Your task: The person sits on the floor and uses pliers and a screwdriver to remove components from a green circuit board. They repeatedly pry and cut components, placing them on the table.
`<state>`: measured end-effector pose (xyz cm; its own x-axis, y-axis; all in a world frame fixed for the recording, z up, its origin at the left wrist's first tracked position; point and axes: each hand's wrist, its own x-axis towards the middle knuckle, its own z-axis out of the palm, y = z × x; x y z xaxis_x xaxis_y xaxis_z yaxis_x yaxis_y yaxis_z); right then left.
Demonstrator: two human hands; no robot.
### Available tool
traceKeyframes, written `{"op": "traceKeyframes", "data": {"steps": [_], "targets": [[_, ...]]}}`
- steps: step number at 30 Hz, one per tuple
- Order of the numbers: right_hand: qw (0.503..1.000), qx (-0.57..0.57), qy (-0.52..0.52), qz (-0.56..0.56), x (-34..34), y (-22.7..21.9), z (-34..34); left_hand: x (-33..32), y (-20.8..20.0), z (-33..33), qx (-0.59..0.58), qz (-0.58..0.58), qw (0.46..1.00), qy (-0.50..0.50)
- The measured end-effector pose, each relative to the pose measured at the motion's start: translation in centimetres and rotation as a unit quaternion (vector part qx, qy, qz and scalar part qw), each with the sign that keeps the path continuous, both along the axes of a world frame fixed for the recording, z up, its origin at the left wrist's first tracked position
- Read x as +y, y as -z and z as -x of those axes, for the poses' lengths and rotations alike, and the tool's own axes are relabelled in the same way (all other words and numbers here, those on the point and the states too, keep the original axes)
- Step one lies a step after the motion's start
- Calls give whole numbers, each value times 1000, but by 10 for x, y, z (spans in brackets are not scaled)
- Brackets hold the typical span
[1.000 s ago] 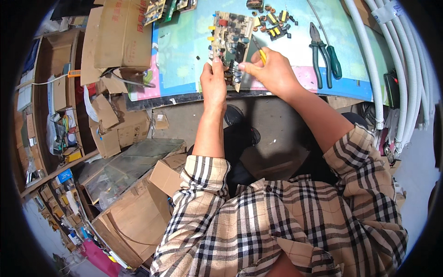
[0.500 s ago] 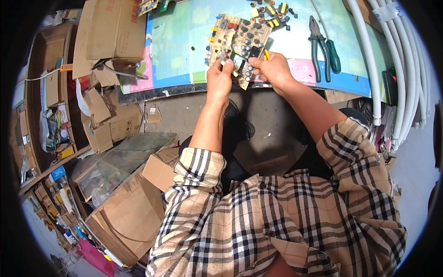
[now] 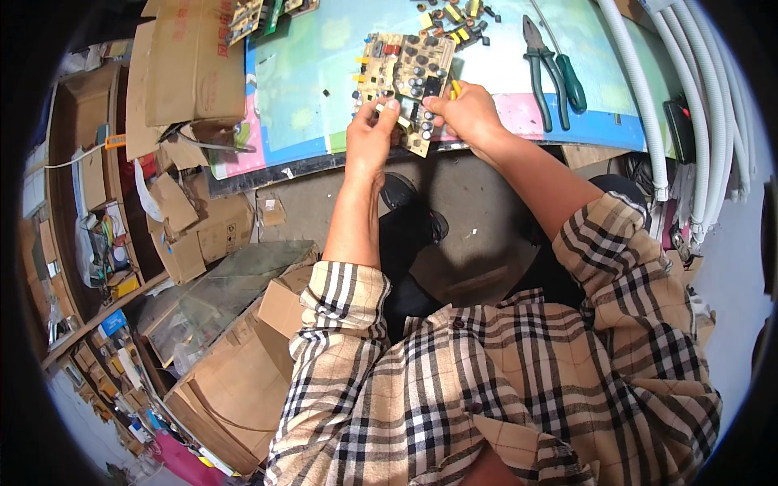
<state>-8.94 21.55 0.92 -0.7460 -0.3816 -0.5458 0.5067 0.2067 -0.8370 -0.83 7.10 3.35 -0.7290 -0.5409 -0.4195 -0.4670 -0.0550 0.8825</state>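
Note:
A tan circuit board (image 3: pixel 419 71) crowded with capacitors, black blocks and yellow and red parts is held over the table's near edge. My left hand (image 3: pixel 371 144) is closed on its near left side, thumb on top beside a pale strip-like part. At the right edge, my right hand (image 3: pixel 472 117) grips the same board with the thumb pressed on its face; a yellow piece (image 3: pixel 455 87) shows by the index finger, its kind unclear. The fingers under the board are hidden.
Small yellow-and-black components (image 3: pixel 462 26) lie beyond the board. Green-handled pliers (image 3: pixel 541 69) and a screwdriver (image 3: pixel 571 85) rest to the right, near white corrugated hoses (image 3: pixel 640 97). A cardboard box (image 3: pixel 194 65) stands at left; more boards (image 3: pixel 258 18) lie beside it.
The whole view has shifted slightly, with table items appearing farther left and higher. The board is turned a little more upright; both hands keep their hold on it.

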Motion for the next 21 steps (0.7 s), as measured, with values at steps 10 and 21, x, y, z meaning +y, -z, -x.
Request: {"op": "traceKeyframes", "data": {"steps": [10,21], "targets": [[999,43,1,-32,2,-17,-9,-12,1,15,-171,38,984,-20],[998,-42,12,54,13,-6,20,7,-28,-13,49,487,823,290]]}}
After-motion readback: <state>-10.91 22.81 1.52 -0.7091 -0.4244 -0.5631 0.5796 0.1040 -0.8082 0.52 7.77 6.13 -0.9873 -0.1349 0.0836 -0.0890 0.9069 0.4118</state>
